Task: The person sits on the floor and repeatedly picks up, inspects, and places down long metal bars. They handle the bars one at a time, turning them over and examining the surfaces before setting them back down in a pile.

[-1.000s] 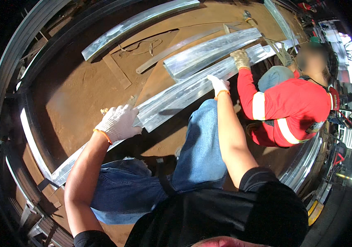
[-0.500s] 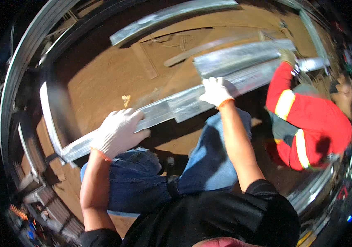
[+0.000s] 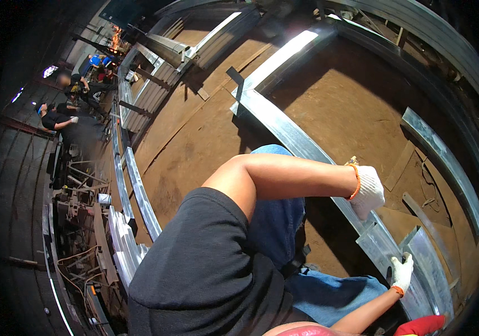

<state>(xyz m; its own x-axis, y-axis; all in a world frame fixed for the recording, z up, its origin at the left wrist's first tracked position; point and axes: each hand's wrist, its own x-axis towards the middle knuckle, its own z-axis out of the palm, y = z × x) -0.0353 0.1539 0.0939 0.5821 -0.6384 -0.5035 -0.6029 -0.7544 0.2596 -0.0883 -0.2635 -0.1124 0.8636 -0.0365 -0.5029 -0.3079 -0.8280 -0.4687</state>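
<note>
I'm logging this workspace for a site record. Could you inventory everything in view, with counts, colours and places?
Long metal beam: one, silvery, diagonal past the left hand
Short metal beams: two, silvery, lower right, side by side
Outer metal beam: one, grey, far right
Flat bar: one, grey, right
Metal strips: several, silvery, lower left
Container: one, white, left
Ground: brown, around the beams
Co-workers: at least two, dark clothes, upper left
Co-worker's sleeve: one, red, lower right edge
Own shirt: one, black, lower centre
Own jeans: one pair, blue, lower centre
Left hand: one, white glove, at the long beam, contact unclear
Right hand: one, white glove, on a short beam
</note>
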